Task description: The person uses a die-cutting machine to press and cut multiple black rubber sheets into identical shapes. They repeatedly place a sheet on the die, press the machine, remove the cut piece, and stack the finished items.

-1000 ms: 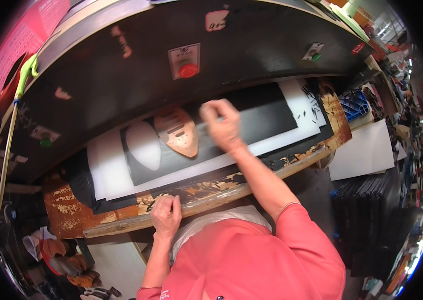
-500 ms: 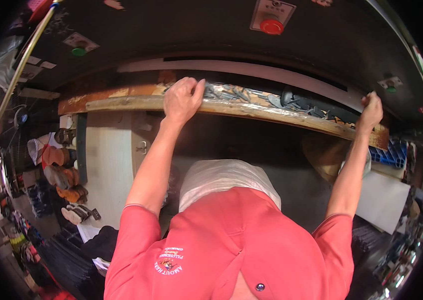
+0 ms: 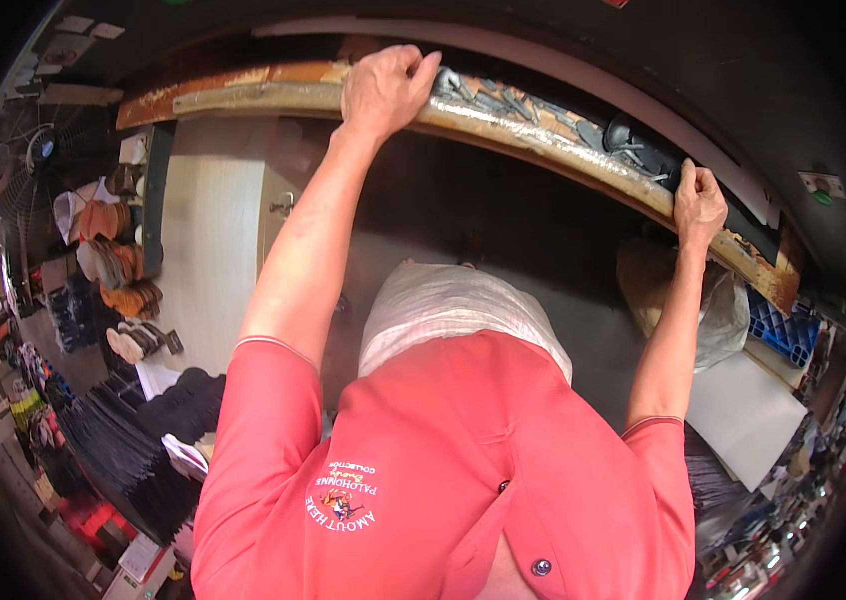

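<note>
Both my arms reach forward to a wooden ledge (image 3: 273,97) running below a dark machine front. My left hand (image 3: 388,92) is closed over the ledge, left of centre, with its fingers curled and its thumb pointing right. My right hand (image 3: 700,205) is closed at the front edge near the ledge's right end, fingers bent and pressed together. Whatever either hand grips is hidden or too small to name. Between them, dark grey scraps (image 3: 518,105) lie strewn along the ledge, with a dark round piece (image 3: 619,132) near my right hand.
A pale bar (image 3: 503,50) runs behind the ledge. A green button (image 3: 822,197) sits on the machine at right. Below stand a translucent bag (image 3: 725,315), a blue crate (image 3: 781,332) and a white board (image 3: 751,420). Stacked shoe parts (image 3: 108,262) and a fan (image 3: 40,150) are at left.
The view has shifted, bringing the ledge higher in the picture. My right hand has moved left and lower along the ledge's front edge. My left hand remains closed over the ledge.
</note>
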A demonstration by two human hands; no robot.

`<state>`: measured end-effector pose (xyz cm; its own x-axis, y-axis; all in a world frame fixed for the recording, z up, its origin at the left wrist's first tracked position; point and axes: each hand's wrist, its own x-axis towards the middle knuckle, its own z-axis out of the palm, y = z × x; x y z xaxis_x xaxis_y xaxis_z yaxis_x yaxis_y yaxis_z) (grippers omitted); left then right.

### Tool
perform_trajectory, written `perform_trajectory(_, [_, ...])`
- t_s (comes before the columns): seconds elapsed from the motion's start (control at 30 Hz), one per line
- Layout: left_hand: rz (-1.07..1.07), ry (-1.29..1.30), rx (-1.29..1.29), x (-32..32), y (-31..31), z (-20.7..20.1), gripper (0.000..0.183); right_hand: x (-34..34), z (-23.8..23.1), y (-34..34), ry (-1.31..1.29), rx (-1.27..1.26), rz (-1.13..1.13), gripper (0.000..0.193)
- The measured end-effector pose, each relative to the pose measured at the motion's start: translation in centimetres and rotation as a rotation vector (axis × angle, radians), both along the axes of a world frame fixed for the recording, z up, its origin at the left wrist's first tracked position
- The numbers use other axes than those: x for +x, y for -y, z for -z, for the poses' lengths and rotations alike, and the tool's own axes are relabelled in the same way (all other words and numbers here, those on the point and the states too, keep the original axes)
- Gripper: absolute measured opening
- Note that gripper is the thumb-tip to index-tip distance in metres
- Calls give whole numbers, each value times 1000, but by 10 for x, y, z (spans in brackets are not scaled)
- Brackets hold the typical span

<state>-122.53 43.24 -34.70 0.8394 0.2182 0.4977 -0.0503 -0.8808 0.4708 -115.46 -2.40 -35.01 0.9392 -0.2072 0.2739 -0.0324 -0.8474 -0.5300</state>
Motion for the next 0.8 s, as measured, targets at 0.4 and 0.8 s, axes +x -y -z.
perform_trajectory(0.4, [26,72,10,-9,4,-7,34,8,11,8,-4,-37,-14,43])
perform_trajectory(0.8, [133,23,-21,-123,22,3,31,-95,-17,-23,138,438,111,24])
